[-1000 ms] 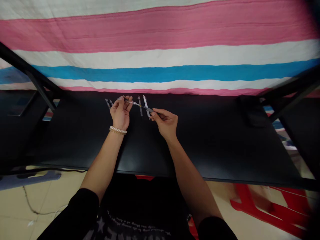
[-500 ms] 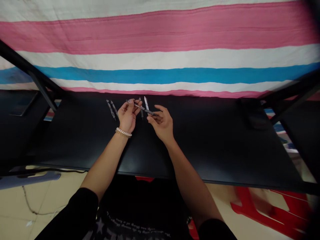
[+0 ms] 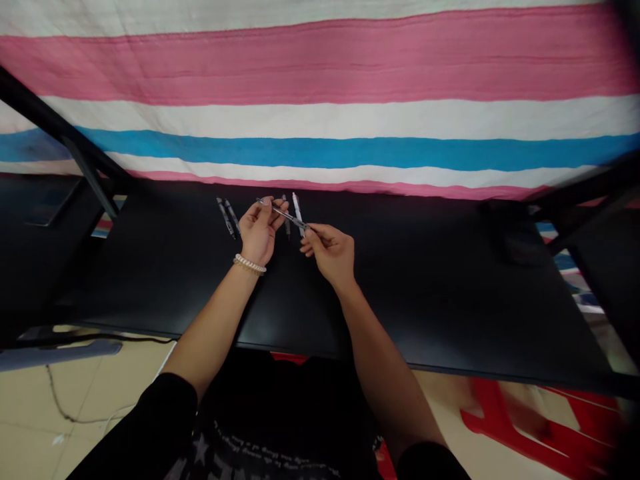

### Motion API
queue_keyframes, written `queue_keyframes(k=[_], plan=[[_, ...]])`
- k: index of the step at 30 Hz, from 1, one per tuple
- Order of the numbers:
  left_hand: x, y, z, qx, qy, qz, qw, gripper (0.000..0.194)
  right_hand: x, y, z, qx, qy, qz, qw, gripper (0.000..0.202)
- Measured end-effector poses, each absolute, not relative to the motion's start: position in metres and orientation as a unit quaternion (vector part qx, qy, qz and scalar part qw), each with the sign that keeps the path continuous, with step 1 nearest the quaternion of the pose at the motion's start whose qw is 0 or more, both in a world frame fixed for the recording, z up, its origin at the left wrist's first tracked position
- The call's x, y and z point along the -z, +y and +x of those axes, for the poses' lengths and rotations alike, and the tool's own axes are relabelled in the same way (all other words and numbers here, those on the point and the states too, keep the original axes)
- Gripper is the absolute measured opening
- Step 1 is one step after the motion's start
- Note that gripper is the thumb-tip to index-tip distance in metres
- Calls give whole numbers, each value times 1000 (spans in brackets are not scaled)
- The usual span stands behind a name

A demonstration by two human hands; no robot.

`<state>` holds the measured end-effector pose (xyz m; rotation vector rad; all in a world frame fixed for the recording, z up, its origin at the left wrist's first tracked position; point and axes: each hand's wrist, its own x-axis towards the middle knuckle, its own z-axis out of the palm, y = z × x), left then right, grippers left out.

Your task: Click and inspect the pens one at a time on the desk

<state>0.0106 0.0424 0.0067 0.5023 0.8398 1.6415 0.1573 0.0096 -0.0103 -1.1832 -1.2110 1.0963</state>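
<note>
Between my two hands a slim pen (image 3: 286,215) slants down to the right, held above the table. My left hand (image 3: 257,235) pinches its upper left part between thumb and fingers. The fingers and thumb of my right hand (image 3: 334,255) close on the darker lower right end. A thin, shiny length shows between the hands; whether it is a bare refill I cannot tell. Behind the held pen lie a white pen (image 3: 297,205) and a dark pen (image 3: 287,229), partly hidden. Left of my left hand, two dark pens (image 3: 225,219) lie side by side.
The black tabletop (image 3: 440,287) stretches out on both sides. A striped cloth (image 3: 350,120) hangs along its back edge. Black slanted frame bars (image 3: 90,173) stand at both ends. A red plastic stool (image 3: 500,420) is below the front right edge.
My right hand's fingers have closed in on the pen's lower end, and the hand has turned slightly. My left hand keeps its pinch. The view has shifted a little.
</note>
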Motion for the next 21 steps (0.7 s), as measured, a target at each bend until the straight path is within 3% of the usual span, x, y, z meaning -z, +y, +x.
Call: queue_keyframes(k=[5,9,16,21], plan=[[-8,42,11,-698,351,226,582,7,10,9,158,-451,-524,-493,528,42],[-14,41,10,-684,339,221,607,7,7,7,160,-450,-586,-497,455,45],[-35,41,-11,-670,309,108,667,52,4,7,161,-408,-640,-479,440,44],[-47,41,-39,-700,326,78,631,42,13,11,164,-320,-641,-537,446,39]])
